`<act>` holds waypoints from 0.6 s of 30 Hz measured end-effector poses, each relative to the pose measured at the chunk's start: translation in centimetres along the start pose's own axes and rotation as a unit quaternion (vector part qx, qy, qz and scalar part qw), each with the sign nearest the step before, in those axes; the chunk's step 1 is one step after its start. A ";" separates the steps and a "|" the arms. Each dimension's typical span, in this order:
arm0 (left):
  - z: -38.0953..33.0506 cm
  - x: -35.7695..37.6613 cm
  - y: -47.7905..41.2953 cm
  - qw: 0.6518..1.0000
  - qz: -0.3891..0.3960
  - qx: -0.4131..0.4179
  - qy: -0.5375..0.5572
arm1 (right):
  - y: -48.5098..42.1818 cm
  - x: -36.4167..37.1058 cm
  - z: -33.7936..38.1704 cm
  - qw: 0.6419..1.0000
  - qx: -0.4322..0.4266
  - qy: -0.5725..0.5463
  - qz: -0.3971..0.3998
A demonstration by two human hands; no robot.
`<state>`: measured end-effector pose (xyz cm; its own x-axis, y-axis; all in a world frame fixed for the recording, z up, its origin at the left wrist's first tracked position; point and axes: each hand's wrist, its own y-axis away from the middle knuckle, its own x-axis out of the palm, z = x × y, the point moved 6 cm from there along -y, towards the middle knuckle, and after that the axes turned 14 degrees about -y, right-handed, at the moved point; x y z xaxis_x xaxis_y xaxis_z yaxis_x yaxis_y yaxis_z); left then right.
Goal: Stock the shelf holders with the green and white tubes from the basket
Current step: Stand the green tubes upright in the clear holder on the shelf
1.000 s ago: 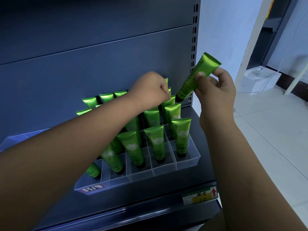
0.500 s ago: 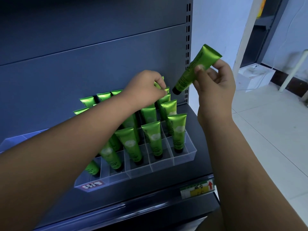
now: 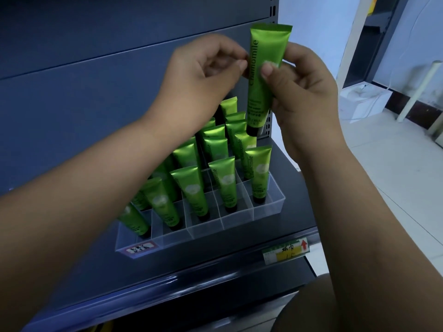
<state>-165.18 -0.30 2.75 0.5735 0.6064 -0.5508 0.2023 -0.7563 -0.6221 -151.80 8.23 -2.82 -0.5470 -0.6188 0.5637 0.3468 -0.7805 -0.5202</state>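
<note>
Fingers (image 3: 267, 71) — right hand (image 3: 305, 87) — pinch upright tube (image 3: 260, 101).

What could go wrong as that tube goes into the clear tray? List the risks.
1. The right hand only pinches the tube, cap down; it could slip onto the rows below.
2. The standing tubes lean close together in the tray; lowering another between them might knock some over.
3. The left hand is blurred beside the tube; a fumbled handover seems possible.
</note>
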 end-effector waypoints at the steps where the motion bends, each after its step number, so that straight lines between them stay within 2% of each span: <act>1: -0.1 -0.1 0.1 1.000 0.001 0.000 -0.002 | 0.1 0.1 0.0 1.000 0.000 -0.001 0.000; 9: -0.7 -0.8 0.2 0.999 -0.024 -0.004 0.022 | 0.1 0.8 -0.5 1.000 -0.008 0.013 0.013; 18: -0.6 -0.5 1.0 0.999 0.019 -0.041 0.026 | 1.3 0.0 0.3 0.995 -0.007 0.104 0.000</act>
<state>-164.83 -1.45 2.73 0.6221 0.5652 -0.5418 0.2424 -0.7970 -0.5532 -151.10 7.21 -3.28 -0.6929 -0.5858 0.4204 0.3362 -0.7783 -0.5303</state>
